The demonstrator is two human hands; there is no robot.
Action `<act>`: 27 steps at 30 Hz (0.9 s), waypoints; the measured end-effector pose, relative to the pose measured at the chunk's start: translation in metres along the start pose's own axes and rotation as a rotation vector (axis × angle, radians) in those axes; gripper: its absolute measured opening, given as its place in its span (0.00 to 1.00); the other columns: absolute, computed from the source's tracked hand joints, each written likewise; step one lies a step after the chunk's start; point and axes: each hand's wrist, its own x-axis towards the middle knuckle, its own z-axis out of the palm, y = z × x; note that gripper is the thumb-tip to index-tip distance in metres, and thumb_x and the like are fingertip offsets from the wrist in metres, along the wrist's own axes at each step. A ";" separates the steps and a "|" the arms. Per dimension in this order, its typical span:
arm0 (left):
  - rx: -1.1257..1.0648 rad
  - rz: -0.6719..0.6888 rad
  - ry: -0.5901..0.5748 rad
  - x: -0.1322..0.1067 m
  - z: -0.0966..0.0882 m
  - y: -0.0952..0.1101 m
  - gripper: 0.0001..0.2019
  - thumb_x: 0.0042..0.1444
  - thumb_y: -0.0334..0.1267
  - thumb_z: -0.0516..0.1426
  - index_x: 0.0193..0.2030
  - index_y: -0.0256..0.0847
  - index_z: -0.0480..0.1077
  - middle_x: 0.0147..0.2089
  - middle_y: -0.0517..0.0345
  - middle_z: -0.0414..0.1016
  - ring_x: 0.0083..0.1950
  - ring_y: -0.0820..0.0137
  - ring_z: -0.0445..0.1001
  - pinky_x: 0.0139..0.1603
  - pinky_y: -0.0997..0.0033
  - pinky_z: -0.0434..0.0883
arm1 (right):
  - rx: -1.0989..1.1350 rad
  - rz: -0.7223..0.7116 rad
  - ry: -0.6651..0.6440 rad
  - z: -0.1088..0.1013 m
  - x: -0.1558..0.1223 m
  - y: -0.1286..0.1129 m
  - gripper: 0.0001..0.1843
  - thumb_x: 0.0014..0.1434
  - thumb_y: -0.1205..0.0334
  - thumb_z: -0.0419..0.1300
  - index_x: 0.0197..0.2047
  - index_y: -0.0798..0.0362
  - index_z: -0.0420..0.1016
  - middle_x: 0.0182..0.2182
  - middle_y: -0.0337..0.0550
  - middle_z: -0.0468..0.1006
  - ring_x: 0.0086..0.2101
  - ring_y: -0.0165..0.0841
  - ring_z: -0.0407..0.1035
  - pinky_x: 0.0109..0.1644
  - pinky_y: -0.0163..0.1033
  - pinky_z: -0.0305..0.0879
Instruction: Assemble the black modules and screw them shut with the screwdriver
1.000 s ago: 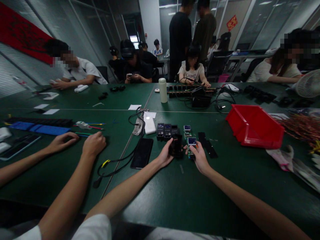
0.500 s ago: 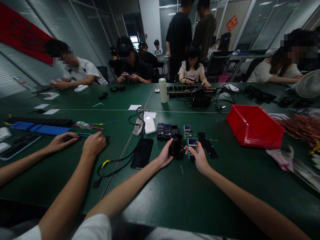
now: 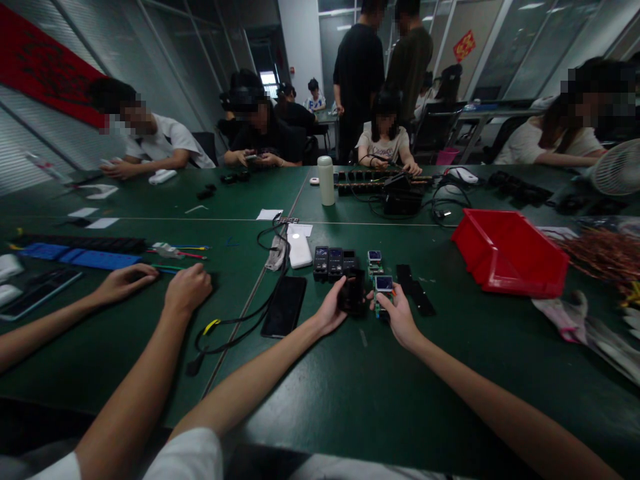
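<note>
My left hand (image 3: 331, 312) is closed around a black plastic housing (image 3: 354, 292), held just above the green table (image 3: 320, 400). Between the thumb and fingers of my right hand (image 3: 400, 316) is a circuit board with a small screen (image 3: 383, 285), right beside the housing but apart from it. Behind it lies another circuit board with a screen (image 3: 374, 261). Several black boxed modules with screens (image 3: 329, 261) stand in a row beyond my left hand. Flat black cover plates (image 3: 415, 289) lie right of my right hand.
A red bin (image 3: 510, 257) stands to the right, near gloves (image 3: 565, 319) and copper wires (image 3: 600, 257). Left of my hands are a black phone (image 3: 284, 307), a looped cable (image 3: 235, 340) and a white power bank (image 3: 299, 248). A neighbour's hands (image 3: 187, 288) rest further left; a bottle (image 3: 326, 181) stands ahead.
My hands, the housing and the circuit board stay in practically the same place. Across the table, a seated person in black has shifted slightly to the left.
</note>
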 end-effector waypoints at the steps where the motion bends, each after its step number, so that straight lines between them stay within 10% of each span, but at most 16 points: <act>1: 0.005 -0.003 0.011 0.000 0.001 0.000 0.16 0.59 0.46 0.48 0.43 0.41 0.71 0.34 0.52 0.76 0.37 0.63 0.71 0.38 0.67 0.63 | 0.003 0.001 0.004 0.000 0.000 0.000 0.17 0.56 0.57 0.59 0.47 0.49 0.60 0.34 0.40 0.74 0.30 0.31 0.69 0.36 0.39 0.66; 27: -0.042 0.006 -0.016 0.008 -0.010 -0.005 0.20 0.56 0.49 0.52 0.49 0.37 0.68 0.36 0.52 0.76 0.34 0.68 0.74 0.35 0.71 0.68 | -0.001 0.000 -0.014 0.001 -0.001 -0.003 0.18 0.55 0.56 0.59 0.46 0.49 0.60 0.32 0.40 0.74 0.27 0.31 0.68 0.34 0.39 0.65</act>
